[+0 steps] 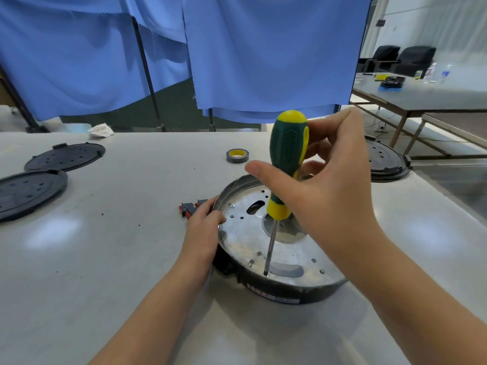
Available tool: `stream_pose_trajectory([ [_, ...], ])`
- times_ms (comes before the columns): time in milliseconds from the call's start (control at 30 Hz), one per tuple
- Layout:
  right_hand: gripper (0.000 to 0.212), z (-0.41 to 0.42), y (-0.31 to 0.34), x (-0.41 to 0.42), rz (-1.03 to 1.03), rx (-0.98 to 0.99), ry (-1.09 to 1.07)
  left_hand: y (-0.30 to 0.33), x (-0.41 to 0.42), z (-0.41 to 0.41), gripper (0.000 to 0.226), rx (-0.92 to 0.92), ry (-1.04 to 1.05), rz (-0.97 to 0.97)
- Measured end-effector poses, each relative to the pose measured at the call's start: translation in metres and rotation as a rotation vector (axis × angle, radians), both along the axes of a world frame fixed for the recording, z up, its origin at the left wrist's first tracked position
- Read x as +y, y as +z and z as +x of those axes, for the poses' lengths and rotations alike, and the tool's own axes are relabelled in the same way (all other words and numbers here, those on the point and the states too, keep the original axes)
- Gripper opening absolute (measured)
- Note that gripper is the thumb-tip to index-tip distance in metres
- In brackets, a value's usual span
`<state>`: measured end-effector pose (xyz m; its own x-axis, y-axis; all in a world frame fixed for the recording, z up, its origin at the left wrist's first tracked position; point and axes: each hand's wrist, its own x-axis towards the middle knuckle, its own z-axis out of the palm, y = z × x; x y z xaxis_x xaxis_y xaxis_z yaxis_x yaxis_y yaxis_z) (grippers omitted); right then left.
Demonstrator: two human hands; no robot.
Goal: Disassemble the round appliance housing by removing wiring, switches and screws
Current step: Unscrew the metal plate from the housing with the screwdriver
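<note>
1. Head view, hands and tool. The right hand (316,180) held the green-and-yellow screwdriver (287,164) upright, its fingers (259,168) curled around the handle, thumb across the front. The tip met the metal plate near its near edge, apparently seated in a screw; the vertical hold likely kept the blade engaged.
2. Head view, workpiece. The round appliance housing (276,246) lay on the surface (118,259), plate side up, just in front of the person. The left hand (204,227) gripped its left rim, fingers curled over the edge, presumably to stop the housing turning under the driver. Several small screws remained visible in the plate.
3. Head view, removed parts. A red-and-black switch (189,208) lay beside the left hand. Two black perforated discs (47,169) rested at far left, another housing (387,162) at far right.
4. Head view, surroundings. A tape roll (237,154) and a crumpled cloth (101,130) sat farther back; blue curtains (263,48) hung behind.
</note>
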<state>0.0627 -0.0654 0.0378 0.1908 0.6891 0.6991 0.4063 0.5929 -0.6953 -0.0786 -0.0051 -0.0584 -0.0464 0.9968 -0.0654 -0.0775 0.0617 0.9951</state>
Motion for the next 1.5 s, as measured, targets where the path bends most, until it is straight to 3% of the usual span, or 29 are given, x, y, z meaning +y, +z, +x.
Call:
stream_pose_trajectory([
  [133, 0.052, -0.010, -0.002, -0.004, 0.030, -0.070, -0.076, -0.001, 0.000, 0.000, 0.043, 0.006, 0.009, 0.005],
  [333, 0.047, -0.010, 0.008, -0.001, -0.090, -0.109, 0.025, -0.001, 0.000, -0.001, 0.044, 0.030, 0.013, 0.017],
  [500, 0.042, -0.003, 0.014, 0.000, -0.179, -0.079, 0.336, -0.001, -0.001, -0.003, 0.039, 0.015, -0.014, 0.012],
  [700, 0.039, 0.027, 0.012, 0.014, -0.395, 0.099, 0.820, 0.000, 0.000, -0.003, 0.043, -0.011, -0.024, -0.002],
  [933, 0.046, 0.025, -0.003, 0.029, -0.526, 0.251, 1.070, 0.003, 0.000, -0.003, 0.043, 0.043, -0.020, 0.008],
  [1033, 0.043, 0.009, -0.005, 0.026, -0.521, 0.387, 1.049, 0.003, 0.000, -0.003, 0.040, 0.055, -0.029, 0.006],
  [1200, 0.037, -0.006, -0.007, 0.017, -0.415, 0.186, 0.527, 0.002, 0.002, -0.002, 0.047, 0.052, -0.015, -0.011],
  [1400, 0.040, -0.003, -0.004, 0.012, -0.371, 0.139, 0.514, 0.001, 0.003, -0.003, 0.047, 0.054, -0.011, -0.011],
  [1500, 0.029, 0.001, -0.004, 0.010, -0.327, 0.076, 0.457, 0.001, 0.003, -0.003, 0.047, 0.057, -0.018, -0.008],
])
